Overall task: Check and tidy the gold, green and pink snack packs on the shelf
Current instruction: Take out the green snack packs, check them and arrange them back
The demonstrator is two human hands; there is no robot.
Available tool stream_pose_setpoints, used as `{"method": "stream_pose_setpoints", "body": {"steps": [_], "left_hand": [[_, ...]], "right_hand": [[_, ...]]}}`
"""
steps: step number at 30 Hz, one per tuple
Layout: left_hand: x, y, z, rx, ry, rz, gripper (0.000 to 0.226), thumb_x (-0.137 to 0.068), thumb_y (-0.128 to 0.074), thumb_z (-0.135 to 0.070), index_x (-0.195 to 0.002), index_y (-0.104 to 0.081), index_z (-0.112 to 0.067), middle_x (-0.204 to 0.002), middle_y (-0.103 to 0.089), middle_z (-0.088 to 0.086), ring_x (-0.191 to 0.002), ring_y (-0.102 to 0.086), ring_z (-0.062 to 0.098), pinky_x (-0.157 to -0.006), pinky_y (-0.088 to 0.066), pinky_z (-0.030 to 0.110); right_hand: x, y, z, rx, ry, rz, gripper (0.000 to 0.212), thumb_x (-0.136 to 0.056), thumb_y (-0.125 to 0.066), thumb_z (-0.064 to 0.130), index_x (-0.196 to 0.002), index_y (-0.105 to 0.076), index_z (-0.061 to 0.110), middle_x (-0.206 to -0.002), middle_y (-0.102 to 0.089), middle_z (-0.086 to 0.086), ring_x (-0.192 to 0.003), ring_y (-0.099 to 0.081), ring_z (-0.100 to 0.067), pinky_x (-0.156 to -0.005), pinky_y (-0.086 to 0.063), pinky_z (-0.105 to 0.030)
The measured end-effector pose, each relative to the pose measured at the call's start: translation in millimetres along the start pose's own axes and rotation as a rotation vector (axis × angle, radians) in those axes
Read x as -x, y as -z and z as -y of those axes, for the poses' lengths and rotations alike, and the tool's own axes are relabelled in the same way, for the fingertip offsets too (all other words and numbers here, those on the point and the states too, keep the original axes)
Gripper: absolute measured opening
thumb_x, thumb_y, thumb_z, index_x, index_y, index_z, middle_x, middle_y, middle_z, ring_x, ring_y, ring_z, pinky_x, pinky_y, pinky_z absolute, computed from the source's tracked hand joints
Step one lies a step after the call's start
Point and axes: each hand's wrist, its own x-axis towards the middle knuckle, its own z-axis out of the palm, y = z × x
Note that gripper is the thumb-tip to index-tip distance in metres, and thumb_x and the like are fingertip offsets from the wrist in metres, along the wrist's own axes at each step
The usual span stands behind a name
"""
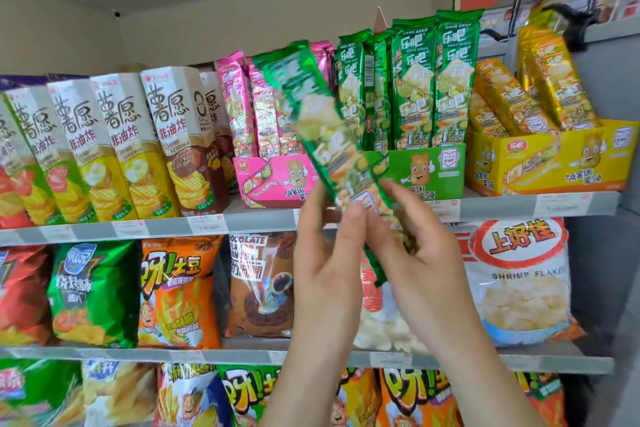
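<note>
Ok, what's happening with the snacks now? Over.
Left hand, right hand hold green pack low, tilted, in the air. Pink packs, gold packs shelved. Nothing blocking.

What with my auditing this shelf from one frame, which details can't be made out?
Head view only:
- Motion blur smears the print on the held green pack; its lower part is covered by the left hand and right hand holding it.
- The held pack covers some of the pink packs.
- The shelf price labels are too small and blurred to read.
- The bottom-row bags are cut off by the lower frame edge.

green pack (325, 135) blurred, print perhaps unreadable
</note>
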Motion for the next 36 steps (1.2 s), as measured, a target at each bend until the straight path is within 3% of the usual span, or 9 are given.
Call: {"method": "stream_pose_setpoints", "body": {"steps": [3,7,14,16,20,22,26,31,36], "left_hand": [[-11,2,-7,0.027,-0.020,-0.040,0.042,-0.085,-0.066,-0.034,-0.124,-0.053,-0.031,-0.113,-0.070,0.003,-0.107,-0.066,0.018,-0.095,-0.052,0.038],[-16,4,-4,0.098,0.032,-0.026,0.065,-0.079,-0.073,-0.036,-0.134,-0.039,-0.040,-0.087,-0.071,0.004,-0.083,-0.067,0.013,-0.078,-0.055,0.029],[-34,8,2,0.139,0.137,-0.035,0.038,-0.080,-0.058,-0.028,-0.118,-0.058,-0.031,-0.099,-0.073,0.000,-0.088,-0.070,0.012,-0.075,-0.055,0.029],[-41,8,-3,0.085,0.110,-0.036,0.027,-0.080,-0.063,-0.032,-0.106,-0.065,-0.029,-0.100,-0.073,-0.003,-0.088,-0.069,0.007,-0.073,-0.053,0.023],[-54,7,-17,0.066,0.005,-0.072,0.053,-0.081,-0.072,-0.029,-0.126,-0.057,-0.005,-0.094,-0.067,0.004,-0.086,-0.063,0.015,-0.078,-0.054,0.038],[-57,9,-19,0.104,0.008,-0.059,0.044,-0.088,-0.070,-0.021,-0.128,-0.055,-0.009,-0.079,-0.068,-0.007,-0.073,-0.061,0.010,-0.070,-0.053,0.034],[-55,11,-19,0.242,0.102,0.013,0.032,-0.098,-0.053,-0.012,-0.128,-0.052,-0.001,-0.083,-0.067,0.001,-0.077,-0.060,0.016,-0.070,-0.054,0.032],[-54,9,-20,0.327,0.204,0.101,0.043,-0.100,-0.042,-0.018,-0.135,-0.043,0.006,-0.114,-0.047,0.023,-0.093,-0.045,0.033,-0.074,-0.044,0.037],[-58,4,-27,0.007,0.090,0.124,0.042,-0.084,-0.064,-0.043,-0.112,-0.063,-0.012,-0.093,-0.067,-0.001,-0.089,-0.062,0.019,-0.082,-0.054,0.047]], "right_hand": [[4,-1,-4,0.318,0.157,-0.110,0.037,-0.083,-0.061,0.057,-0.113,-0.062,0.035,-0.101,-0.067,0.021,-0.096,-0.065,-0.001,-0.077,-0.051,-0.021],[1,5,-7,0.455,0.247,-0.117,0.031,-0.082,-0.072,0.043,-0.103,-0.051,0.032,-0.094,-0.057,0.014,-0.087,-0.059,-0.005,-0.069,-0.045,-0.018],[4,15,-6,-0.211,-0.223,0.128,0.035,-0.089,-0.046,0.061,-0.102,-0.061,0.031,-0.075,-0.066,-0.002,-0.054,-0.055,-0.014,-0.047,-0.042,-0.026],[3,14,-6,-0.225,-0.218,0.094,0.037,-0.091,-0.044,0.057,-0.092,-0.066,0.027,-0.071,-0.066,-0.001,-0.052,-0.054,-0.011,-0.044,-0.041,-0.023],[3,13,-7,-0.033,-0.035,0.043,0.024,-0.093,-0.046,0.050,-0.100,-0.066,0.040,-0.090,-0.070,0.022,-0.082,-0.065,0.003,-0.068,-0.050,-0.017],[6,15,-8,-0.063,-0.023,0.057,0.020,-0.093,-0.049,0.042,-0.100,-0.067,0.047,-0.096,-0.070,0.025,-0.088,-0.064,0.009,-0.071,-0.048,-0.008],[7,20,-7,-0.501,-0.369,0.256,0.038,-0.087,-0.053,0.052,-0.106,-0.073,0.027,-0.098,-0.072,-0.015,-0.073,-0.071,-0.024,-0.058,-0.055,-0.031],[13,19,-6,-0.762,-0.477,0.467,0.043,-0.088,-0.055,0.049,-0.118,-0.066,0.019,-0.088,-0.070,-0.019,-0.061,-0.069,-0.030,-0.048,-0.051,-0.026],[19,22,-5,-0.255,-0.289,0.218,0.028,-0.091,-0.055,0.042,-0.115,-0.065,0.031,-0.082,-0.058,-0.006,-0.062,-0.056,-0.018,-0.049,-0.044,-0.027]]}}
